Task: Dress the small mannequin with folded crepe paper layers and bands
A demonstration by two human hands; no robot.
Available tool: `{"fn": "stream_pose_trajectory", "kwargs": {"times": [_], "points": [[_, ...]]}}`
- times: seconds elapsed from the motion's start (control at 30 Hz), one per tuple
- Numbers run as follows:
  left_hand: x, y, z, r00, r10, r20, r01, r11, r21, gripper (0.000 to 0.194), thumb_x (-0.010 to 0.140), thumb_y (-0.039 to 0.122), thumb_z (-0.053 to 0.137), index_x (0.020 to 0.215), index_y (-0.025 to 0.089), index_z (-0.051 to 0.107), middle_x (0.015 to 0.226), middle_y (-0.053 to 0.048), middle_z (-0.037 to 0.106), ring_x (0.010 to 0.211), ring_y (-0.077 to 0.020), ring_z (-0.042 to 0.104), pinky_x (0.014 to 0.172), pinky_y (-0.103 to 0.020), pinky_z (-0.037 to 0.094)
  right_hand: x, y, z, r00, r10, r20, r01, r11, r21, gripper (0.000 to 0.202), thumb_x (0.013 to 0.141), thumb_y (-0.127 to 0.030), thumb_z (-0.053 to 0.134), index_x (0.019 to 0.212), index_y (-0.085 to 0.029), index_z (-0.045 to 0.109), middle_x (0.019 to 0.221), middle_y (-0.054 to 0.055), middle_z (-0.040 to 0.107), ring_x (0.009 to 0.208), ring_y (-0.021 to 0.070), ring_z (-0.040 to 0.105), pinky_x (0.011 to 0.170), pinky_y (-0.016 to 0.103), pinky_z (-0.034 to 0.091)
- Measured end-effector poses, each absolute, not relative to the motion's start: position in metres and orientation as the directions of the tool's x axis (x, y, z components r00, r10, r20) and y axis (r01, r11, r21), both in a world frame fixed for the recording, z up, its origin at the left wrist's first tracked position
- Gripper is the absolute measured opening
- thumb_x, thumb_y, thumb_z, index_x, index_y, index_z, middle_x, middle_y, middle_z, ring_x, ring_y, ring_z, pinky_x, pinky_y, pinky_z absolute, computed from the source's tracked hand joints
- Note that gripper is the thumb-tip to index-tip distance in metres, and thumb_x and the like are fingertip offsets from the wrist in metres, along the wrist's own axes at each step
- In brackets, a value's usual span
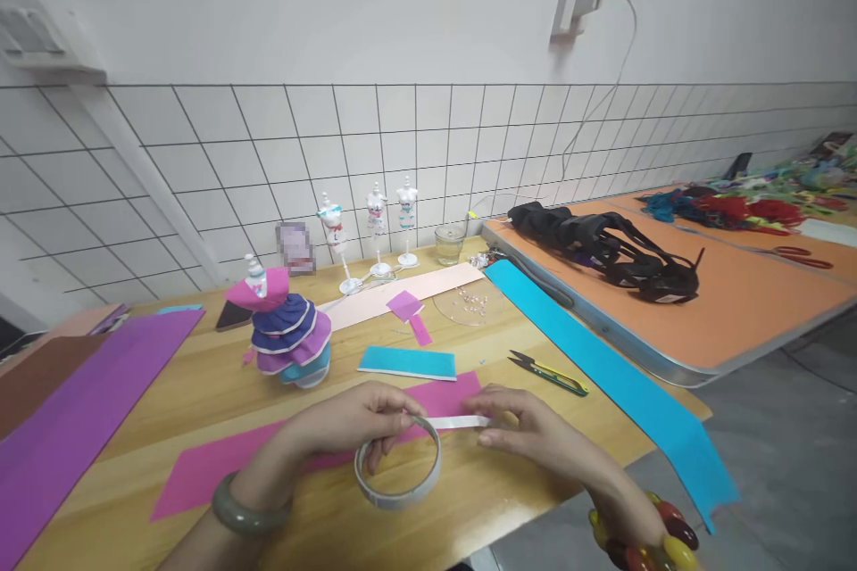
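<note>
My left hand (pixel 375 419) grips a roll of white tape (pixel 402 498) by its upper edge, thumb and fingers closed on the ring. A short strip of tape (pixel 459 422) runs off the roll to the right, and its end meets the fingers of my right hand (pixel 519 424), which are bent toward it. Under the strip and my left wrist lies a long magenta paper strip (pixel 214 459) on the wooden table. Just beyond it rests a small blue rectangle (pixel 407 362) with a white edge. Thread snips (pixel 549 373) with yellow-green handles lie beyond my right hand.
At the left stands a small dress form (pixel 287 321) in a ruffled dress, near purple sheets (pixel 100 419). Three bare mini forms (pixel 377 223) and a glass (pixel 449 244) stand by the wall. A long blue strip (pixel 595 366) overhangs the right edge. Black straps (pixel 603 245) lie on an orange table.
</note>
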State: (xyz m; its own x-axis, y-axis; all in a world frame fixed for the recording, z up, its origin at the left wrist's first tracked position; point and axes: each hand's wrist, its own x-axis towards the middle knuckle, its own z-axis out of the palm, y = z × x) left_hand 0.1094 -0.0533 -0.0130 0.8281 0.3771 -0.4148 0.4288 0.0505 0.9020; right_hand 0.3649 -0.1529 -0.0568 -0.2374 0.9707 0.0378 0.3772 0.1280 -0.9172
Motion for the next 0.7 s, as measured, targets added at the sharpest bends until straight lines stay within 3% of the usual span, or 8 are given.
{"fn": "stream_pose_trajectory", "kwargs": {"times": [0.17,0.3,0.4,0.5,0.7], "points": [[0.103,-0.051,-0.01,0.776,0.467,-0.424,0.497,-0.039,0.867,0.032,0.086,0.04,0.051,0.101,0.017,0.067,0.055,0.004,0.051,0.041,-0.0071,0.046,0.043,-0.018,0.035,0.366,-0.156,-0.055,-0.236,0.972,0.009,0.359,0.096,-0.929,0.023,0.084,-0.041,0.06,0.086,-0.022,0.073,0.087,0.004,0.07,0.08,0.019,0.064,0.072,0.028,0.05],[0.106,-0.05,-0.019,0.775,0.496,-0.39,0.484,-0.07,0.872,0.028,0.087,0.037,0.049,0.097,0.016,0.066,0.058,0.003,0.054,0.043,-0.0072,0.05,0.045,-0.018,0.04,0.362,-0.163,-0.046,-0.236,0.971,0.048,0.36,0.133,-0.923,0.022,0.084,-0.04,0.059,0.077,-0.022,0.069,0.08,0.004,0.067,0.076,0.0178,0.063,0.071,0.028,0.05],[0.111,-0.052,-0.025,0.802,0.49,-0.341,0.433,-0.084,0.897,0.028,0.087,0.037,0.05,0.095,0.015,0.066,0.06,0.003,0.056,0.042,-0.0064,0.051,0.047,-0.018,0.042,0.358,-0.17,-0.045,-0.251,0.964,0.088,0.359,0.177,-0.916,0.021,0.085,-0.04,0.058,0.076,-0.023,0.067,0.099,0.008,0.067,0.094,0.0224,0.063,0.084,0.035,0.05],[0.116,-0.054,-0.026,0.814,0.482,-0.325,0.408,-0.076,0.91,0.029,0.086,0.038,0.051,0.094,0.014,0.066,0.061,0.003,0.056,0.041,-0.0052,0.05,0.045,-0.017,0.041,0.354,-0.18,-0.047,-0.265,0.962,0.067,0.353,0.161,-0.922,0.017,0.086,-0.038,0.057,0.079,-0.025,0.066,0.128,0.009,0.058,0.121,0.0274,0.051,0.098,0.045,0.042],[0.121,-0.054,-0.032,0.84,0.439,-0.319,0.376,-0.048,0.925,0.035,0.085,0.044,0.055,0.101,0.015,0.067,0.063,0.002,0.058,0.041,-0.0041,0.05,0.045,-0.017,0.041,0.341,-0.194,-0.037,-0.349,0.936,0.046,0.418,0.199,-0.886,0.011,0.087,-0.031,0.056,0.084,-0.024,0.064,0.139,0.009,0.049,0.13,0.0278,0.042,0.101,0.049,0.039]]}}
